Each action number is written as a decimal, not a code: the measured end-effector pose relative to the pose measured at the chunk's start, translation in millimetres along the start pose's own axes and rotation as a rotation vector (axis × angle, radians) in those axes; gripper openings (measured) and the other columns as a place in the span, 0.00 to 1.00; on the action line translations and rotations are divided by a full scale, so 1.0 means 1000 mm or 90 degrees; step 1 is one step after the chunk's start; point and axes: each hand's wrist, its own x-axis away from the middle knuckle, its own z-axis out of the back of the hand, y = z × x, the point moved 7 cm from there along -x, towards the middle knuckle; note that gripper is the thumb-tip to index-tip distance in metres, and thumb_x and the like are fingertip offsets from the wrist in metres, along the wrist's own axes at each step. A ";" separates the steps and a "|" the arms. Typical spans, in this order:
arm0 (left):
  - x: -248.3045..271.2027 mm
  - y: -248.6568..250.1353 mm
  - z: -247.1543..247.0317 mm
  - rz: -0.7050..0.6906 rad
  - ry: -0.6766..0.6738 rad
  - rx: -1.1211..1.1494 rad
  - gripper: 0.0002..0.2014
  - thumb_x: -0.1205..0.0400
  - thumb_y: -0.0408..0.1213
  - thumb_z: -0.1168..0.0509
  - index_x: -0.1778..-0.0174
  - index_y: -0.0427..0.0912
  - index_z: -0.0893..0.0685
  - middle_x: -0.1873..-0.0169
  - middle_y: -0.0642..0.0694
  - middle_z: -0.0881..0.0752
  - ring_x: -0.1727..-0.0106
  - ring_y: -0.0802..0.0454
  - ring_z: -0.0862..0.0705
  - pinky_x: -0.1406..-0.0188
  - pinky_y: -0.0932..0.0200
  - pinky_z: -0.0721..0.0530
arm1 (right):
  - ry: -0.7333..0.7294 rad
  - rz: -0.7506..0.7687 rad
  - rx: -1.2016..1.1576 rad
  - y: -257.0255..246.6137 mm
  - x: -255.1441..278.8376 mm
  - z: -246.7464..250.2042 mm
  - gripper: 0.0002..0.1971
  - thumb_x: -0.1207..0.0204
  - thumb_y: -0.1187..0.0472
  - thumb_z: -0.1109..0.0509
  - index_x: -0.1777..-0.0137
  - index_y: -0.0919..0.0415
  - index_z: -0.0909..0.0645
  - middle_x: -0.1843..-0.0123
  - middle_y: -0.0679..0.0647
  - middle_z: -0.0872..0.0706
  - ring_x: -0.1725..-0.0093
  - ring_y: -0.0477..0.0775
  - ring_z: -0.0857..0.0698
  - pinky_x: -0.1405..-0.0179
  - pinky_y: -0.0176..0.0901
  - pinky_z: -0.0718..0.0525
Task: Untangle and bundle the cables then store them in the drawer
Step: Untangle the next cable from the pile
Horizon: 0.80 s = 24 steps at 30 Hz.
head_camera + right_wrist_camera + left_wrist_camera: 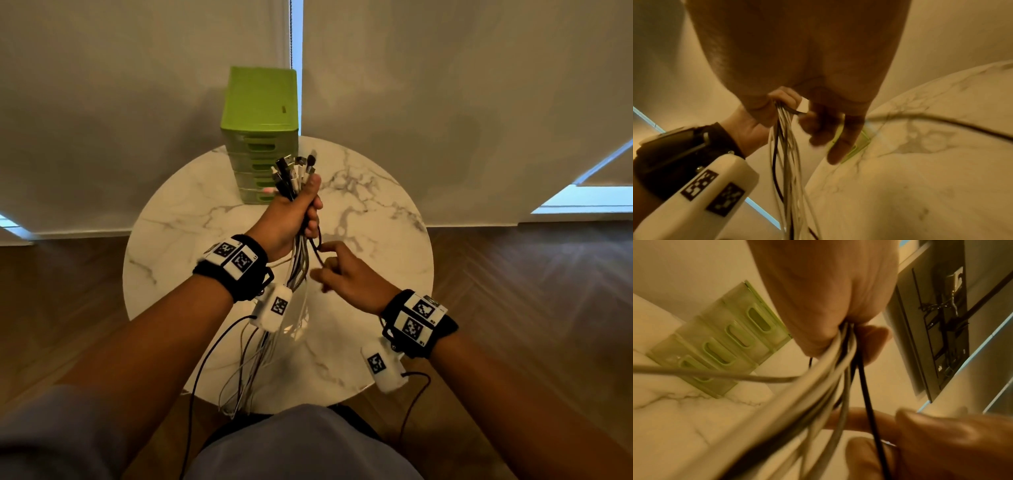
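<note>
A bundle of white, grey and black cables [297, 274] hangs from my left hand [294, 212], which grips it just below the plug ends [295, 169] and holds it upright over the table. The loose lengths trail down past the table's near edge. My right hand [330, 270] sits just below the left and pinches one black cable [318, 251] between thumb and forefinger. In the left wrist view the black cable [867, 394] drops from the fist [828, 296] into the right hand's fingers [941, 434]. The right wrist view shows the strands [785, 154] hanging beside that hand [797, 56].
A green drawer unit [260, 137] with several shut drawers stands at the far edge of the round marble table [376, 257], right behind the plug ends. Pale curtains hang behind it. Wood floor surrounds the table, and thin black sensor leads hang from both wrists.
</note>
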 end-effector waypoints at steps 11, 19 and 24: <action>-0.007 0.004 0.026 -0.011 0.018 0.007 0.22 0.11 0.55 0.40 0.63 0.41 0.19 0.77 0.53 0.30 0.78 0.59 0.33 0.78 0.64 0.35 | 0.308 -0.039 0.198 0.032 -0.009 0.098 0.13 0.11 0.51 0.44 0.48 0.61 0.26 0.62 0.53 0.14 0.63 0.62 0.16 0.58 0.62 0.17; 0.014 0.008 0.006 0.021 -0.147 0.107 0.24 0.10 0.54 0.47 0.62 0.40 0.21 0.78 0.52 0.32 0.79 0.60 0.34 0.81 0.68 0.35 | 0.005 0.080 0.269 0.016 -0.015 0.016 0.43 0.25 0.54 0.23 0.15 0.57 0.42 0.14 0.55 0.38 0.16 0.54 0.38 0.18 0.45 0.39; 0.025 0.022 0.001 -0.117 -0.130 -0.234 0.23 0.11 0.57 0.47 0.58 0.45 0.15 0.70 0.54 0.18 0.64 0.56 0.19 0.59 0.63 0.20 | -0.069 0.132 0.072 -0.039 -0.030 -0.023 0.29 0.21 0.51 0.28 0.23 0.58 0.31 0.28 0.52 0.19 0.32 0.49 0.18 0.29 0.49 0.21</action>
